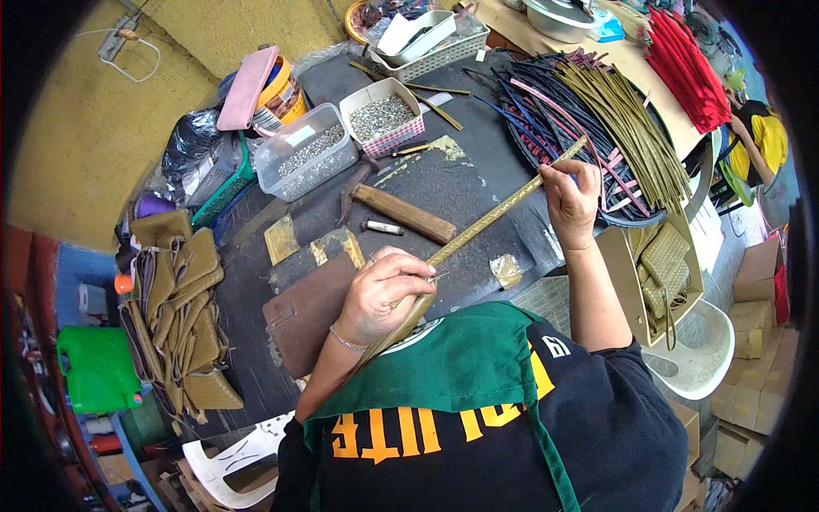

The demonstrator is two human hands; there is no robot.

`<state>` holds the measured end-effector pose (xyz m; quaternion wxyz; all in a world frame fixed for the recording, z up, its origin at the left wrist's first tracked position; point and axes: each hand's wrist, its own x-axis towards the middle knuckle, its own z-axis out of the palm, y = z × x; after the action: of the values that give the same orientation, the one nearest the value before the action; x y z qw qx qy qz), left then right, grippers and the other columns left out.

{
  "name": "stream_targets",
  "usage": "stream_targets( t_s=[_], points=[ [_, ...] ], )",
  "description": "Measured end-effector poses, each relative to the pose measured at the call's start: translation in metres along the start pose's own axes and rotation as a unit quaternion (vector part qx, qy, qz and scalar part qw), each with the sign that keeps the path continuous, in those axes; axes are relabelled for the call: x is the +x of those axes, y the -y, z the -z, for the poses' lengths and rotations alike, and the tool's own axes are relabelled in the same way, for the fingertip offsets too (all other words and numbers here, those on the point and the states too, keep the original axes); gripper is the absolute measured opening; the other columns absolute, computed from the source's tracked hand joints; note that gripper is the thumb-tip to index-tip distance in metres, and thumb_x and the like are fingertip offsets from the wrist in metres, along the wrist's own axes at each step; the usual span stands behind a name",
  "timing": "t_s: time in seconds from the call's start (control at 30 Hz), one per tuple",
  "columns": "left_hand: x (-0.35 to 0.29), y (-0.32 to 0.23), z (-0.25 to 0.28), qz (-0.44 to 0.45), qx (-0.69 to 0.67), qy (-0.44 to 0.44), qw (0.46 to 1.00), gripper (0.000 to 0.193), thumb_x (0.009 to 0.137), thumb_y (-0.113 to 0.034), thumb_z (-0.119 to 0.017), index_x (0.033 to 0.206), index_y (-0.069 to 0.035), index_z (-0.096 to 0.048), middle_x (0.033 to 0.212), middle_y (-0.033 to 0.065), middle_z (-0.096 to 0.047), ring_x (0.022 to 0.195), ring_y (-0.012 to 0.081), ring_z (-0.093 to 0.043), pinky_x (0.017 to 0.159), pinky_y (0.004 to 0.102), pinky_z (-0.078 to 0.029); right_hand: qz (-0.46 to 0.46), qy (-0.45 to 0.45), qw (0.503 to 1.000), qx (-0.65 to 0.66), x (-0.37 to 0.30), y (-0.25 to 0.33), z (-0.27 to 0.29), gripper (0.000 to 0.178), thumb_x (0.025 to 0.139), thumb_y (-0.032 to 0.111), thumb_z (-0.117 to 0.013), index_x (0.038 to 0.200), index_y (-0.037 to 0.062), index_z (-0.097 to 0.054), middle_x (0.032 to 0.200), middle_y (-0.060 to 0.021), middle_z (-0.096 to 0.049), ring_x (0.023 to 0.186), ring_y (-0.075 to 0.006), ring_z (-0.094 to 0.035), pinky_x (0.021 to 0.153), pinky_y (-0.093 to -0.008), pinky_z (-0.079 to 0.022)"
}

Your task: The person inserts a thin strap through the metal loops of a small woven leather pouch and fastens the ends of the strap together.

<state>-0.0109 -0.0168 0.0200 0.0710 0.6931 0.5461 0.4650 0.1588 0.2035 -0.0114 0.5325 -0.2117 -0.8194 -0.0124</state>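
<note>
A long olive-green strap runs slantwise across my front, its lower end passing under my left wrist toward my body. My left hand is closed on its lower part, and a thin shiny metal bit shows at the fingertips, too small to name. Near the far end, my right hand pinches the strap between thumb and fingers. Beyond my left hand lie a hammer with a wooden handle and a small dark cylinder with a pale label. A brown flat pad lies beside my left wrist.
A clear tub and a checked basket hold small metal pieces. Olive, black and pink straps heap at the right. Olive pouches pile at the left. A box of woven olive goods stands by my right elbow.
</note>
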Motion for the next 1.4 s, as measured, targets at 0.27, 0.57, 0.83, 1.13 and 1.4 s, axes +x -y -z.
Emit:
stream_targets(
  t_s=[0.27, 0.57, 0.83, 1.13, 1.4],
  points=[
    [-0.003, 0.007, 0.001, 0.031, -0.022, -0.025, 0.999, 0.018, 0.056, 0.011, -0.057, 0.067, -0.004, -0.060, 0.078, 0.0069, -0.058, 0.074, 0.0212, -0.054, 0.066, 0.0290, -0.044, 0.012, -0.014, 1.000, -0.001, 0.006, 0.000, -0.005, 0.024, 0.056, -0.003, -0.063, 0.075, 0.0110, -0.060, 0.074, -0.0032, -0.051, 0.068, -0.0195, -0.047, 0.058, -0.0292, -0.038],
    [0.009, -0.005, -0.019, 0.130, -0.143, 0.075, 0.978, 0.012, 0.071, -0.002, -0.058, 0.082, 0.001, -0.061, 0.086, 0.0105, -0.056, 0.082, 0.0188, -0.053, 0.074, 0.0273, -0.042, -0.344, 0.022, 0.772, 0.535, 0.039, 0.013, -0.058, 0.024, 0.075, -0.001, -0.045, 0.097, -0.0008, -0.055, 0.087, -0.0060, -0.058, 0.073, -0.0115, -0.055, 0.065, -0.0211, -0.042],
    [-0.002, 0.007, -0.048, 0.318, -0.306, 0.000, 0.897, 0.038, 0.073, 0.009, -0.050, 0.107, -0.001, -0.036, 0.095, 0.0049, -0.044, 0.080, 0.0094, -0.050, 0.067, 0.0196, -0.043, -0.342, 0.074, 0.658, 0.667, 0.076, 0.042, -0.060, 0.036, 0.079, 0.004, -0.050, 0.113, -0.0006, -0.041, 0.090, -0.0129, -0.059, 0.075, -0.0152, -0.059, 0.062, -0.0195, -0.044],
    [-0.004, 0.017, -0.053, 0.344, -0.352, -0.007, 0.871, 0.035, 0.075, 0.006, -0.049, 0.109, 0.004, -0.040, 0.088, 0.0055, -0.049, 0.079, 0.0081, -0.050, 0.070, 0.0185, -0.043, -0.446, 0.056, 0.625, 0.638, 0.087, 0.029, -0.060, 0.050, 0.076, 0.001, -0.051, 0.120, -0.0050, -0.028, 0.082, -0.0145, -0.060, 0.067, -0.0140, -0.059, 0.050, -0.0155, -0.040],
    [-0.005, 0.018, -0.054, 0.351, -0.350, 0.003, 0.868, 0.030, 0.078, 0.006, -0.046, 0.108, 0.006, -0.041, 0.091, 0.0088, -0.052, 0.084, 0.0132, -0.054, 0.076, 0.0241, -0.045, -0.467, 0.051, 0.622, 0.626, 0.081, 0.021, -0.061, 0.042, 0.076, 0.003, -0.050, 0.116, -0.0058, -0.036, 0.079, -0.0124, -0.060, 0.064, -0.0135, -0.060, 0.050, -0.0160, -0.043]
  ],
)
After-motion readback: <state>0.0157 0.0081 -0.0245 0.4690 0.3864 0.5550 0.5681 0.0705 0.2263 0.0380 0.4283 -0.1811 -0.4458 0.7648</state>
